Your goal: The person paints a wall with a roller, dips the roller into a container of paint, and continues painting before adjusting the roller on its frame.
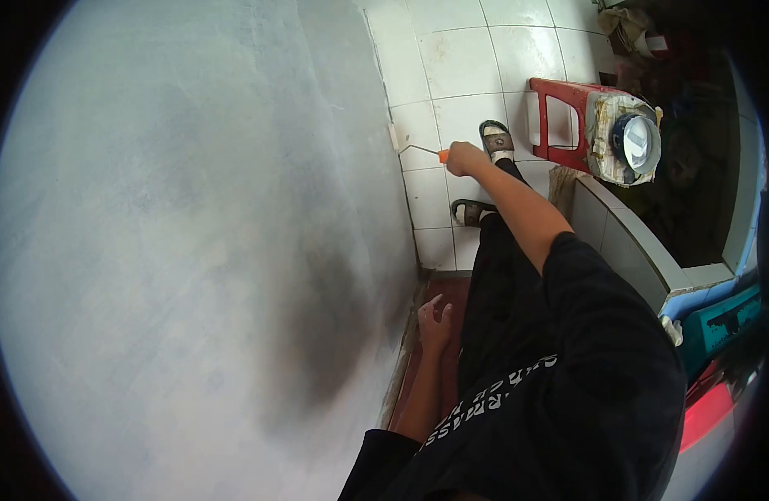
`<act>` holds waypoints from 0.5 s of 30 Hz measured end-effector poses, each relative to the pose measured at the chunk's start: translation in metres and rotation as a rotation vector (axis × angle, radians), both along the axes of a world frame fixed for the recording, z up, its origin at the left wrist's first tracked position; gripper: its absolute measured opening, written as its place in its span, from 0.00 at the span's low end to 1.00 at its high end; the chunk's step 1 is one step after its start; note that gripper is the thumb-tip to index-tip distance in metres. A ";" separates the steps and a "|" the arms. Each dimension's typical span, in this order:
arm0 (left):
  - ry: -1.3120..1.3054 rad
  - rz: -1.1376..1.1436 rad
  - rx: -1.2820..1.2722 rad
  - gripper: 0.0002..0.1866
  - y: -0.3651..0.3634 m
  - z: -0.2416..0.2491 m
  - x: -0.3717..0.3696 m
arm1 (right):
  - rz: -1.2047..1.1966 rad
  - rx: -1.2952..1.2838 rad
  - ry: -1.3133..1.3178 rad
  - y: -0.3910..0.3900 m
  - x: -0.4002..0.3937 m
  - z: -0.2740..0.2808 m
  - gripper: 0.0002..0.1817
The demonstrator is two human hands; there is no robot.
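Observation:
My right hand (pixel 468 159) is closed around the orange handle of a small paint roller (pixel 421 149). A thin bent metal rod runs from the handle to the pale roller head (pixel 393 138), which is at the lower edge of the grey-white wall (pixel 192 209), against it as far as I can see. Lower in the view, my left hand (pixel 435 323) hangs beside the wall, fingers apart, with nothing in it. Whitish smears mark its fingertips.
A red plastic stool (pixel 559 88) stands on the white tiled floor (pixel 459 63), bearing a paint-stained cover and a dark round container (pixel 636 142) with something white inside. A low tiled ledge (pixel 626 230) runs along the right. My slippered feet (pixel 494 140) are near the wall.

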State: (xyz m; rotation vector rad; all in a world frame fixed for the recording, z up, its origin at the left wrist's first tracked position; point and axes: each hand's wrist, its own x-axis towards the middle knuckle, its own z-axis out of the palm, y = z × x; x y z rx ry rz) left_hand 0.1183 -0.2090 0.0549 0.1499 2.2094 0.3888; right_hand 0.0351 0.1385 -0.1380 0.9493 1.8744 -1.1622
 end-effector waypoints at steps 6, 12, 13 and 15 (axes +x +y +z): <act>-0.014 -0.083 -0.040 0.20 -0.015 -0.011 0.004 | -0.081 0.068 -0.088 0.020 0.012 0.020 0.17; 0.080 -0.115 0.117 0.20 -0.010 -0.028 0.008 | 0.167 0.002 0.091 0.005 -0.032 0.006 0.20; 0.075 -0.112 0.102 0.20 -0.001 -0.021 0.007 | 0.223 0.031 0.185 0.006 -0.029 0.018 0.21; 0.026 0.043 0.135 0.20 0.025 -0.009 -0.002 | 0.121 0.057 0.206 0.002 -0.009 0.012 0.19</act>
